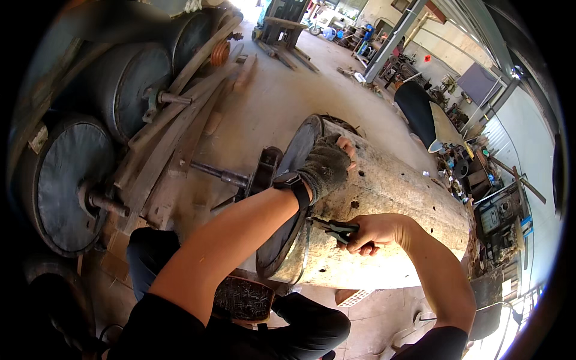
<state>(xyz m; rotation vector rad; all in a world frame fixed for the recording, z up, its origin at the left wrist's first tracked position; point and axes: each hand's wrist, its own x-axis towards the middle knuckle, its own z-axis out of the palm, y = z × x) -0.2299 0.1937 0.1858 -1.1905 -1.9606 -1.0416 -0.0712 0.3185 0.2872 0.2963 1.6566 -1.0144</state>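
A large roller (408,198) lies in front of me, wrapped in a pale, stained covering dotted with dark holes. Its dark round end plate (276,255) faces left, with a metal shaft (222,174) sticking out. My left hand (327,167), in a dark glove with bare fingertips, rests on the covering near that end. Its fingers are curled in, and whatever they may hold is hidden. In my bare right hand (377,233) are dark-handled pliers (336,229), their jaws at a thin band (307,255) that runs round the roller near its end plate.
More dark drums (72,180) with shafts stand at the left beside long wooden beams (174,138). A tray of nails (243,298) is between my knees. Under the roller sits a perforated brick (354,297). A cluttered bench (504,210) lines the right; a forklift (282,30) stands far back.
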